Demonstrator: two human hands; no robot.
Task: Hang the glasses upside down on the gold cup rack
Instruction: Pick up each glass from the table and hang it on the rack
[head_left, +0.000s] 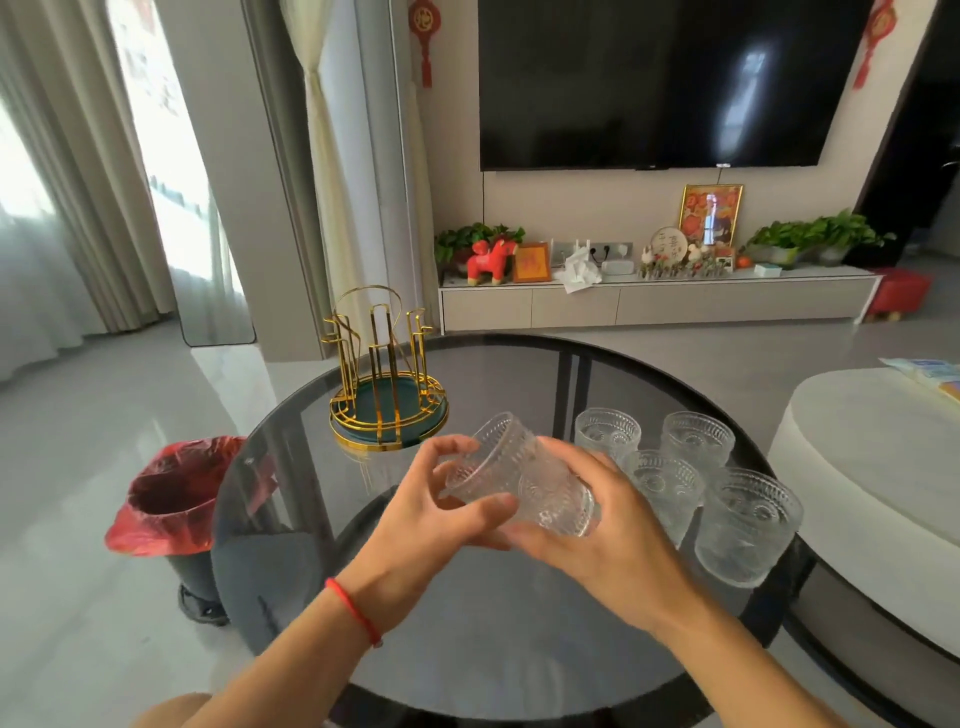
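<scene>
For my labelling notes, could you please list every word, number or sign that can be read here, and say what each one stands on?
Nothing can be quoted with certainty.
Red hanging knot ornament left of the television: one gold character, too blurred to read.
Round white plaque on the low cabinet: dark characters, too small to read.
Small orange framed picture: one faint character, unreadable.
Clear patterned glass in both hands, and gold wire cup rack: no text.

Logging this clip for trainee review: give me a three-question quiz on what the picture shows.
1. True or false: a glass already hangs on the gold rack.
2. How many glasses stand on the table, not counting the held glass?
3. Which hand wears the red string? A) left B) right

Key: 1 false, the rack is bare. 2 four, right of the hands. 3 A; both the left hand and right hand grip the glass.
</scene>
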